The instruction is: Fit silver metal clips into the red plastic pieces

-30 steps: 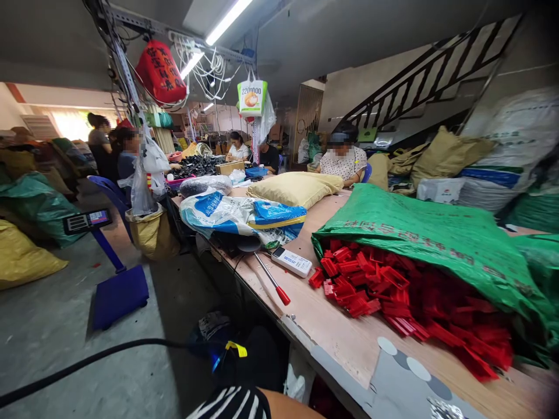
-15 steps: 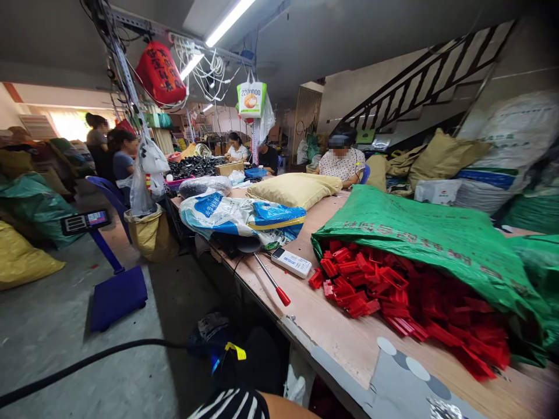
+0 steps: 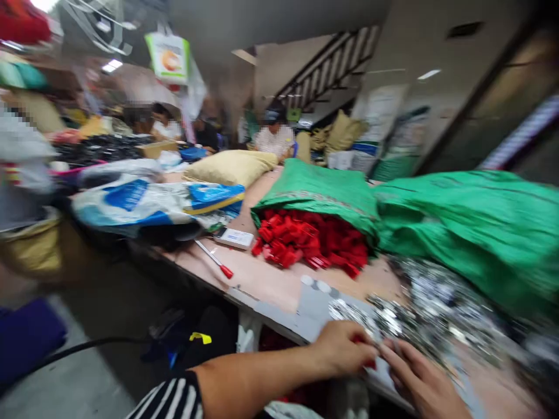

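My left hand (image 3: 343, 352) is closed at the table's near edge, with a red plastic piece (image 3: 370, 362) showing at its fingertips. Close against it, my right hand (image 3: 421, 372) pinches its thumb and fingers together; blur hides what they hold. Just beyond both hands lies a heap of shiny metal parts (image 3: 437, 317). Farther back, more red plastic pieces (image 3: 305, 238) spill from the mouth of a green woven sack (image 3: 332, 180).
Beside the red pieces lie a white box-shaped device (image 3: 234, 238) and a rod with a red grip (image 3: 225, 270). A second green sack (image 3: 471, 221) sits at right. Beyond are a blue-and-white sack (image 3: 131, 201), a beige sack (image 3: 231, 169) and a seated person (image 3: 273, 137).
The view has swung right, bringing the metal heap and the second green sack fully into sight. Both my hands now show, and a red piece is in the left one.
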`<state>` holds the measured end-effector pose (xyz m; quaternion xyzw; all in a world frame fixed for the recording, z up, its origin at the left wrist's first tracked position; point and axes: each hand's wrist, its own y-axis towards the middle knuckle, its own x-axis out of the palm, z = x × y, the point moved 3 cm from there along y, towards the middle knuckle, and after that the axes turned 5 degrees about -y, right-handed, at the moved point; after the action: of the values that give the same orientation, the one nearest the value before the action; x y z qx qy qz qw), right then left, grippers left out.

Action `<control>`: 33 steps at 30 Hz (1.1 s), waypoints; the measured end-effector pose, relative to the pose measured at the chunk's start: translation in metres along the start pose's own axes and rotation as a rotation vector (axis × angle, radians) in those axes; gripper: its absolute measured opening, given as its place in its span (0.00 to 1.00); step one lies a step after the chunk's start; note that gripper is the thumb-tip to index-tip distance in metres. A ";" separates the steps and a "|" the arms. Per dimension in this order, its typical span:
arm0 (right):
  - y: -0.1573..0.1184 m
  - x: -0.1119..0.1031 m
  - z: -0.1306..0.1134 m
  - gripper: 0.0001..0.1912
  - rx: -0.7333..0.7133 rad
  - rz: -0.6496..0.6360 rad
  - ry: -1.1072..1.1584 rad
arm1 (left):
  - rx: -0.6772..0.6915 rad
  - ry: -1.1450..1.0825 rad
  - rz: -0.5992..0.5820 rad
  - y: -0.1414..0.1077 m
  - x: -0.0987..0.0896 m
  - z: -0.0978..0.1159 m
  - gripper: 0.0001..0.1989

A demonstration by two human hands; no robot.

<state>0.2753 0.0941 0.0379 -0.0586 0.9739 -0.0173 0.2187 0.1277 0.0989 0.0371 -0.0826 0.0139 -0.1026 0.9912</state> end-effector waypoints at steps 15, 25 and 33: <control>-0.008 0.008 0.004 0.15 0.074 0.008 0.141 | 0.072 -0.016 -0.023 -0.011 -0.014 -0.003 0.08; -0.015 -0.015 0.008 0.06 -0.049 0.285 -0.622 | -0.020 -0.111 -0.078 -0.011 -0.011 -0.009 0.11; -0.035 0.005 -0.019 0.05 -0.265 -0.068 -0.164 | -0.249 -0.343 -0.292 -0.035 -0.016 -0.008 0.15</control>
<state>0.2668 0.0590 0.0553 -0.1209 0.9440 0.1089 0.2871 0.1050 0.0666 0.0354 -0.2215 -0.1540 -0.2266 0.9359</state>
